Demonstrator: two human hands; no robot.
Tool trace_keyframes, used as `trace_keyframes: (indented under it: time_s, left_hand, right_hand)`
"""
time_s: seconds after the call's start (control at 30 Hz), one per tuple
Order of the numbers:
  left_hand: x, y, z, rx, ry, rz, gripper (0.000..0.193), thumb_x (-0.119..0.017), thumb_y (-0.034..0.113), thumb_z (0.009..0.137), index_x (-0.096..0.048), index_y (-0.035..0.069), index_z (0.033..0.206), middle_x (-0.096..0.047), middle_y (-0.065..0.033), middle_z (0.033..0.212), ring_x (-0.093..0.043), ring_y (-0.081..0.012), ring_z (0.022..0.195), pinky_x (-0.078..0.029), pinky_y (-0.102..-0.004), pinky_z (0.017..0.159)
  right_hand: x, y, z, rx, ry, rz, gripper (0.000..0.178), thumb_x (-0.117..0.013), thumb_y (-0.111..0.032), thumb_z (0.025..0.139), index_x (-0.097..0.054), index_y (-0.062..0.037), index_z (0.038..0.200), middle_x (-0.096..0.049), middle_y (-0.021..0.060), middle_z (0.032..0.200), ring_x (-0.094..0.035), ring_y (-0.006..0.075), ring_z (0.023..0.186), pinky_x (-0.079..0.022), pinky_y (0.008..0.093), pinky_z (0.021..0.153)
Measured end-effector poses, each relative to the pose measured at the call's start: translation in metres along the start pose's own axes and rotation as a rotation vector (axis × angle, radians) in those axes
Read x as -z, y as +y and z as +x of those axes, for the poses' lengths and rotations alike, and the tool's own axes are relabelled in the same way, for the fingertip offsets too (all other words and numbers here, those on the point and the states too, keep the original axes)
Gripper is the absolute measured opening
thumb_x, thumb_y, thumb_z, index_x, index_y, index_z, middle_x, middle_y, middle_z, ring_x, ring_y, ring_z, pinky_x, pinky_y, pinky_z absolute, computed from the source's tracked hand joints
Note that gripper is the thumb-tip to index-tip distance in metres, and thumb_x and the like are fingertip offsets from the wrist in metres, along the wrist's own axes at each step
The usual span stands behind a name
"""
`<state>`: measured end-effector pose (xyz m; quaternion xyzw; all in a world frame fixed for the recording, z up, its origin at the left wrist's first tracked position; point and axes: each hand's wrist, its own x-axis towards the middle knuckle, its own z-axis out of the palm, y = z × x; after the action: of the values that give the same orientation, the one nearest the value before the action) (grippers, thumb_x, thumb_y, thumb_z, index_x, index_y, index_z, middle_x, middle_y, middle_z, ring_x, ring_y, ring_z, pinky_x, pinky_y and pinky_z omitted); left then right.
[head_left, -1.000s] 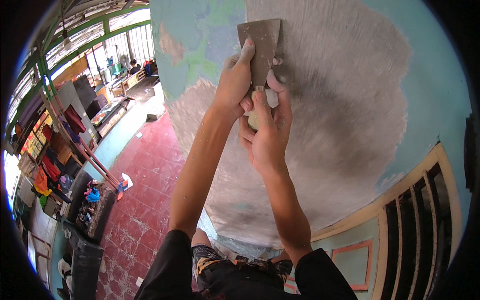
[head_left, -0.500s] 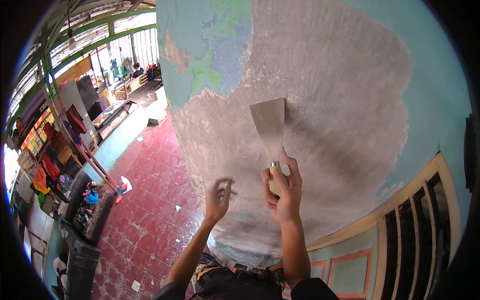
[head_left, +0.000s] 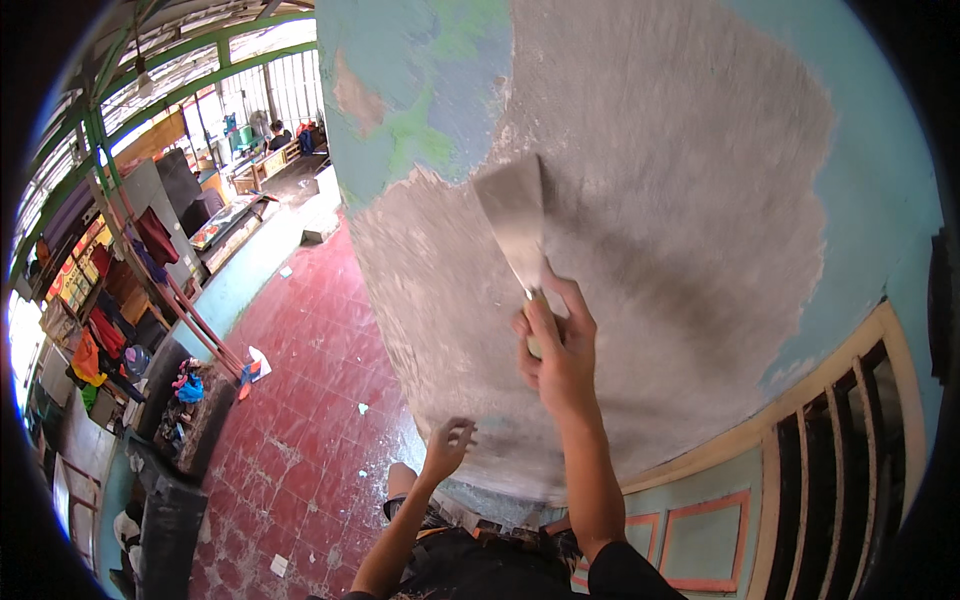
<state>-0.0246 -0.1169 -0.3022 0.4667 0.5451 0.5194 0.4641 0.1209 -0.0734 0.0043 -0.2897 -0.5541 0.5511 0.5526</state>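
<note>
My right hand point(head_left: 567, 360) is wrapped round the wooden handle of a putty knife point(head_left: 512, 205). Its wide metal blade points up at the wall, with the edge close below the ragged border of the old paint patch point(head_left: 400, 90) in blue and green. Around the blade the wall is bare grey-brown plaster point(head_left: 660, 200); whether the edge touches it I cannot tell. Lower down, my left hand point(head_left: 447, 450) hovers near the wall's corner, its fingers loosely bent and apart, with nothing visible in them.
Pale blue paint point(head_left: 880, 170) borders the plaster on the right, above a barred wooden window frame point(head_left: 870, 320). Red floor tiles point(head_left: 300, 400) with scattered chips lie at left. Beyond are a dark bench-like block point(head_left: 165, 520), hanging clothes point(head_left: 105, 335) and a distant person point(head_left: 278, 137).
My right hand has moved the putty knife up and left along the wall, toward the paint patch. My left hand has dropped lower, away from the plaster.
</note>
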Motion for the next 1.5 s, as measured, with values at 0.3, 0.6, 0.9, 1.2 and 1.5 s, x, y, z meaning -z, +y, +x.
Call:
trace_keyframes:
  time_s: [0.3,0.6,0.9,1.2,1.5]
  left_hand:
    - [0.009,-0.052,-0.027,0.064,-0.136,0.159,0.023,-0.06,0.014,0.092,-0.063,-0.003,0.107,-0.07,-0.0132,0.094,-0.07,-0.0204,0.077,-0.056,-0.03,0.062]
    - [0.009,-0.093,-0.056,0.123,-0.289,0.176,0.026,-0.061,0.018,0.094,-0.064,-0.002,0.109,-0.07,-0.013,0.096,-0.07,-0.0199,0.083,-0.056,-0.0314,0.066]
    - [0.094,-0.088,-0.059,0.188,0.153,0.057,0.021,-0.057,0.013,0.096,-0.063,-0.004,0.105,-0.069,-0.0121,0.092,-0.068,-0.0173,0.075,-0.054,-0.027,0.062]
    - [0.125,-0.137,-0.057,0.236,0.233,-0.01,0.023,-0.054,0.016,0.097,-0.061,-0.004,0.106,-0.066,-0.0116,0.094,-0.066,-0.0174,0.074,-0.054,-0.0279,0.063]
    - [0.153,-0.185,-0.129,0.288,0.654,0.253,0.024,-0.053,0.014,0.095,-0.055,0.0,0.115,-0.064,-0.0128,0.095,-0.065,-0.0192,0.078,-0.054,-0.0322,0.067]
  right_hand:
    - [-0.015,0.004,0.015,-0.028,-0.092,0.033,0.031,-0.051,-0.021,0.1,-0.048,-0.0115,0.129,-0.053,0.0002,0.07,-0.037,0.0021,0.042,-0.025,0.0193,0.034]
    - [0.049,0.002,-0.01,0.352,0.284,0.136,0.037,-0.052,-0.031,0.098,-0.041,-0.018,0.131,-0.057,0.009,0.08,-0.044,0.007,0.044,-0.028,0.0207,0.034]
    - [0.12,-0.011,-0.077,0.457,0.631,-0.332,0.038,-0.048,-0.029,0.1,-0.042,-0.0084,0.131,-0.057,0.0091,0.082,-0.045,0.0089,0.047,-0.031,0.0225,0.036]
    - [0.187,0.012,-0.116,0.311,0.951,-0.383,0.037,-0.056,-0.019,0.096,-0.044,-0.0074,0.129,-0.054,0.0056,0.074,-0.043,0.0068,0.046,-0.029,0.0224,0.037]
    - [0.182,0.019,-0.118,0.236,1.013,-0.628,0.035,-0.06,-0.02,0.095,-0.052,-0.0073,0.126,-0.056,0.0027,0.077,-0.041,0.0046,0.047,-0.027,0.0203,0.038]
